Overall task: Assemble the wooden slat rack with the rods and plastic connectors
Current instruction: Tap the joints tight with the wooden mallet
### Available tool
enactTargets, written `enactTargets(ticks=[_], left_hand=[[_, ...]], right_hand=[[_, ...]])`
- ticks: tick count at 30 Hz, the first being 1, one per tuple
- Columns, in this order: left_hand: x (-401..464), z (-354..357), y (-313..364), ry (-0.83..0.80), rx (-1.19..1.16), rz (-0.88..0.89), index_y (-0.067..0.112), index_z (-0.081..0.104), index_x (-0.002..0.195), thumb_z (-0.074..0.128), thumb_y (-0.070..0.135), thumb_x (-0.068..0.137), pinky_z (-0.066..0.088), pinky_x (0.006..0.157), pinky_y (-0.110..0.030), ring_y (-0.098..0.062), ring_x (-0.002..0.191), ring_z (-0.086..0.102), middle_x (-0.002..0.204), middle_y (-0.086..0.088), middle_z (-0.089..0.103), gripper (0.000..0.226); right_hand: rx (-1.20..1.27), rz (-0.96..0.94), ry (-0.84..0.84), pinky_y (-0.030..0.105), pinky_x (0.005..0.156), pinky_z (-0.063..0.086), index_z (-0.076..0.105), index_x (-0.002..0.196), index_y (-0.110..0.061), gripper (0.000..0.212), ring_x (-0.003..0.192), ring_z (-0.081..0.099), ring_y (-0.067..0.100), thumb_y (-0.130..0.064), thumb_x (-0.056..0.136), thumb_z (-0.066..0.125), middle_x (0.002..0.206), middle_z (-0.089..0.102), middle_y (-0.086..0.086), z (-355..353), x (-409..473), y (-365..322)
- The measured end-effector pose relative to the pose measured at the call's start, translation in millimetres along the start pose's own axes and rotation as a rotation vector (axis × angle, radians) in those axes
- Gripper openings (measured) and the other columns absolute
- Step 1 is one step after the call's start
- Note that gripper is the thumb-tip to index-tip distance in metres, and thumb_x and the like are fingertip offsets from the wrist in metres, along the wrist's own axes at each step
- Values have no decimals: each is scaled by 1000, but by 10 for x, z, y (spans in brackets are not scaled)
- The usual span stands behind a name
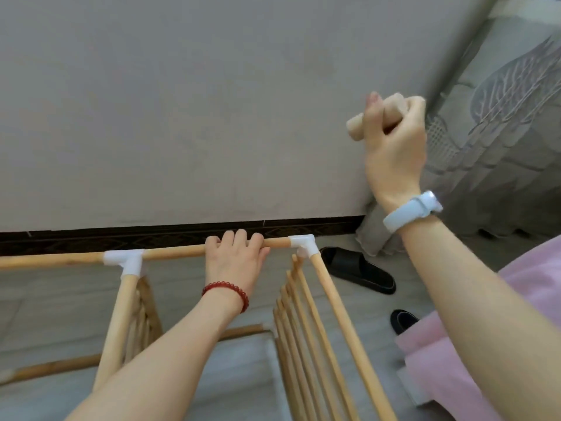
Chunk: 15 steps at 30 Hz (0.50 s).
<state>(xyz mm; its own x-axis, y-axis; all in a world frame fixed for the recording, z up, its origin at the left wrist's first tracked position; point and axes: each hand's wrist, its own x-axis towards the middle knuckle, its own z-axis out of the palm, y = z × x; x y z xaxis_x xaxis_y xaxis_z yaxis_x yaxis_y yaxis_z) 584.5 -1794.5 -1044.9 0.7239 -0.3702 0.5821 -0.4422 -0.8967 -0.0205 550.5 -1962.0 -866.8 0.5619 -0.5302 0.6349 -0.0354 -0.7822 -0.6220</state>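
Note:
The wooden rack stands on the floor in front of me. Its top rod (173, 252) runs left to right along the wall. A white T connector (126, 259) joins it to a downward rod (118, 326). A white corner connector (303, 243) joins it to the right-hand rod (340, 323). Slat panels (299, 338) hang below on both sides. My left hand (235, 256) grips the top rod between the two connectors. My right hand (394, 141) is raised high above the corner and grips a short, thick wooden piece (355, 127).
A beige wall (182, 101) with a dark skirting board (151, 235) is right behind the rack. A black slipper (358, 270) lies on the grey floor right of the corner connector, another (403, 320) nearer me. Patterned fabric (501, 117) hangs at right.

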Motion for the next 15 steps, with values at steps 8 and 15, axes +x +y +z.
enactTargets(ticks=[8, 15], left_hand=[[-40, 99, -16, 87, -45, 14, 18, 61, 73, 35, 40, 85, 24, 65, -37, -26, 59, 52, 62, -3, 50, 36], [-39, 78, -8, 48, -32, -2, 19, 61, 71, 35, 41, 84, 23, 65, -37, -26, 58, 52, 61, -3, 51, 37]], right_hand=[[-70, 68, -212, 39, 78, 42, 44, 91, -10, 39, 86, 57, 28, -49, 91, 48, 80, 58, 0, -17, -205, 219], [-424, 48, -630, 35, 73, 37, 43, 91, -13, 38, 95, 59, 32, -51, 92, 44, 92, 61, 6, 322, -589, 388]])
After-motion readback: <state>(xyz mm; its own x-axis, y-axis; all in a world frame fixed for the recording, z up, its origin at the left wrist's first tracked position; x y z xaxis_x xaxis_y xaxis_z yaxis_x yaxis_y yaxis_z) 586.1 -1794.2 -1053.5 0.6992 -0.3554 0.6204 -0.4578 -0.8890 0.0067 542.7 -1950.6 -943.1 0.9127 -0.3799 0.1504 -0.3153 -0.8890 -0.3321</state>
